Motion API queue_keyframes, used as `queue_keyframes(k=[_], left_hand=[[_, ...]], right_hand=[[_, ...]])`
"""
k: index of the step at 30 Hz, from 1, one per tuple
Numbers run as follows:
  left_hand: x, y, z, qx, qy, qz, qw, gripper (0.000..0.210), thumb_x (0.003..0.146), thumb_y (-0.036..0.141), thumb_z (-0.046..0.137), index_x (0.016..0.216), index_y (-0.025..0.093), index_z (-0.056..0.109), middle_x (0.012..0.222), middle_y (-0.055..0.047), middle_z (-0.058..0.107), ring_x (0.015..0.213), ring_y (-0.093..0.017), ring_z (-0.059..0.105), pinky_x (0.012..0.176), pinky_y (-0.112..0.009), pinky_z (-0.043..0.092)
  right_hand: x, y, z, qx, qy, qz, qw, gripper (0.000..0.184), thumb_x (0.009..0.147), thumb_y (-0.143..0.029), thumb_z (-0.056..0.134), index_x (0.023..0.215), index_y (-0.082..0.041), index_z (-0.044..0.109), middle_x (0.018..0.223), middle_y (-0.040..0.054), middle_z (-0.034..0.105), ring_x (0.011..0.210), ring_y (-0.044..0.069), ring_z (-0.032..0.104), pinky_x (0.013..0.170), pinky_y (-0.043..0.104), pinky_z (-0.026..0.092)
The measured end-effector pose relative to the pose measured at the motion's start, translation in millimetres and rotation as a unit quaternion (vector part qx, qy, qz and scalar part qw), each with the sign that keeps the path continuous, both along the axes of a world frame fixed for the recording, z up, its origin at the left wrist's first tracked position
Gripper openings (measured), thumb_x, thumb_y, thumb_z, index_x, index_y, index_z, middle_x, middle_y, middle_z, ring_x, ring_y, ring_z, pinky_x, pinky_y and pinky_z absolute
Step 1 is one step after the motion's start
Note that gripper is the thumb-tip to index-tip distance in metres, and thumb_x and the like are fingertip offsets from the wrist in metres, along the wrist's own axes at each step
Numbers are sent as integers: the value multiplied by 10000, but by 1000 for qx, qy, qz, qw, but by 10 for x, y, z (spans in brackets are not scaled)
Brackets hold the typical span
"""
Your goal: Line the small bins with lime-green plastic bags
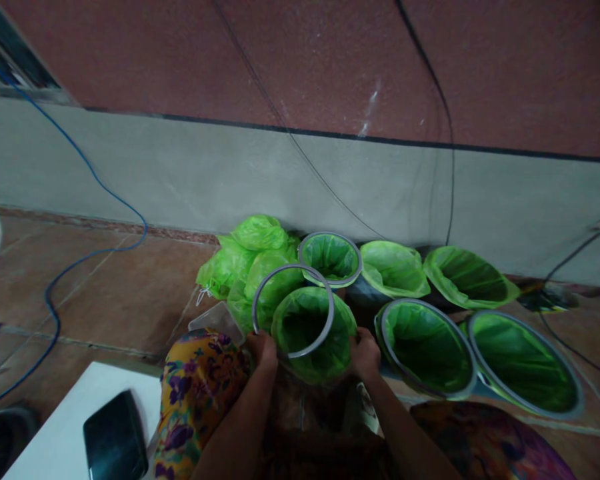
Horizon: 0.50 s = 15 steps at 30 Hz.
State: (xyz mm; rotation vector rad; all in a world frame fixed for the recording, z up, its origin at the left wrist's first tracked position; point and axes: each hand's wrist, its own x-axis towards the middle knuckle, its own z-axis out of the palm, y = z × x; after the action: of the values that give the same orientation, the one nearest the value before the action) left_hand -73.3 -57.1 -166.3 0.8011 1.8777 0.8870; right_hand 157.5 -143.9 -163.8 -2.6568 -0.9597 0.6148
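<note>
Dim, even indoor light, soft shadows, slight motion blur throughout, and strong wide-angle bending at the edges.

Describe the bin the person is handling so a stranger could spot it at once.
Along the grey wall, green-lined bins stand in a cluster on the floor. The bin sits nearest the person, between the left hand and right hand. Unlike its neighbours, its grey ring is tilted up, not seated on the rim.
</note>
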Motion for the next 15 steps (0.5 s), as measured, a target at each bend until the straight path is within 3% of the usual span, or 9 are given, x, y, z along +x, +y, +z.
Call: queue_keyframes(k=[5,9,12,15], left_hand=[[139,-1,151,-44,-55,96,993,202,810,143,430,622,219,430,487,52,390,451,-127,467,427,-237,353],[173,67,365,-43,-132,124,982,196,792,137,428,618,215,380,495,79,373,398,-78,406,432,-208,369],[125,196,626,-18,-196,137,971,160,788,172,489,655,202,406,532,82,421,397,-53,394,440,-190,377],[84,427,1006,33,-296,148,943,182,757,195,594,677,190,430,553,80,448,410,-37,398,433,-168,352]], right_hand=[[-129,-26,-108,-55,22,5,998,347,858,-159,477,1197,-88,499,961,134,708,915,219,674,734,267,459],[-106,32,-79,-54,28,16,998,449,841,-306,566,1230,-96,487,1075,159,680,968,255,667,769,295,476],[32,177,-11,-11,-12,8,1000,655,849,-494,533,1344,-81,417,1259,202,590,1114,292,606,882,336,461],[195,431,52,32,-41,44,998,565,941,-438,364,1358,-64,436,1304,194,571,1211,267,543,985,325,401]])
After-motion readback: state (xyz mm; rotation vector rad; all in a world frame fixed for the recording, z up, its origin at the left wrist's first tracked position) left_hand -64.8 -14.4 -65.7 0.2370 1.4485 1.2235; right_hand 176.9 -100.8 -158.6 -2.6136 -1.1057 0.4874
